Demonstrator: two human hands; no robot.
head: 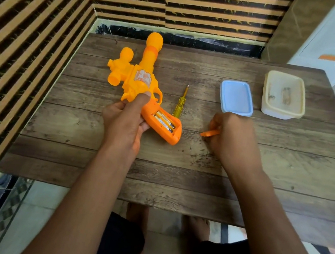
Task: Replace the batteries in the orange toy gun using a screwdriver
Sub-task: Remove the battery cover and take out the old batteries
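Note:
The orange toy gun (139,75) lies on the wooden table (178,167), barrel pointing away. My left hand (125,121) grips it at the handle, thumb on the body near the trigger. The handle's battery compartment is uncovered and shows batteries (164,121) inside. My right hand (230,137) holds the orange battery cover (209,133) low over the table, to the right of the gun. A yellow-handled screwdriver (179,103) lies on the table just behind the handle, tip pointing away.
A blue lid (237,98) lies behind my right hand. A cream plastic container (284,95) with small items inside stands at the back right. A striped wall runs along the table's left and far sides. My feet show below the table's near edge.

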